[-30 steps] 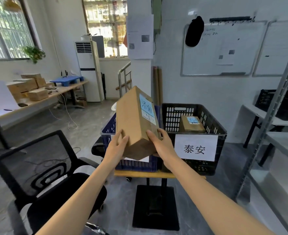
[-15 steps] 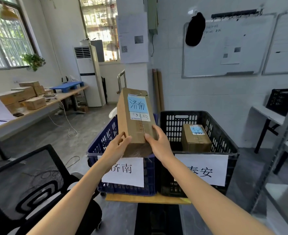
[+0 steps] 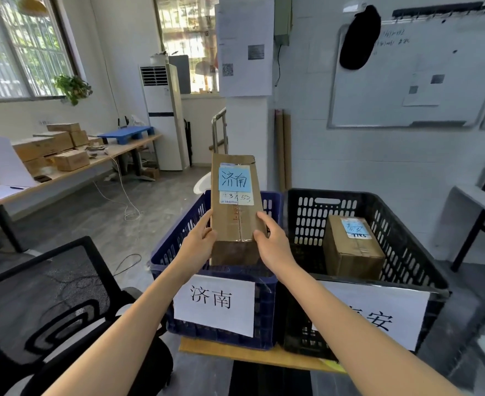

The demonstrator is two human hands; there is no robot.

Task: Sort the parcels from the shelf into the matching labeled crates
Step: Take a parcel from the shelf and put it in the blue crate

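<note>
Above the blue crate (image 3: pixel 265 310), a long cardboard parcel (image 3: pixel 237 221) stands on end between both hands, its top leaning slightly away from the person. The left hand (image 3: pixel 197 245) grips the parcel's left edge low down and the right hand (image 3: pixel 274 245) grips the right edge, so the fingers (image 3: pixel 262 217) of each are curled round the cardboard and clamped on it. A pale blue sticker (image 3: pixel 234 178) near the parcel's top reads 济南, with a white slip of handwritten digits just below. The parcel's lower end sits close behind the crate's near rim; whether it touches anything inside cannot be told.

On the blue crate's front wall hangs a white sheet (image 3: pixel 214 304) printed 济南. Touching the blue crate on its right stands a black crate (image 3: pixel 407 254), whose own white sheet (image 3: pixel 384 318) is partly covered by the right forearm, with only 安 fully readable. Inside the black crate a second parcel (image 3: pixel 353 250) lies with a blue sticker on its upper face. Both crates rest on a small wooden table (image 3: pixel 252 357).

A black mesh office chair (image 3: pixel 49 295) stands at lower left. Along the left wall a long table (image 3: pixel 98 161) carries stacked cardboard boxes (image 3: pixel 49 147), and a whiteboard (image 3: pixel 407 81) hangs on the right wall.
</note>
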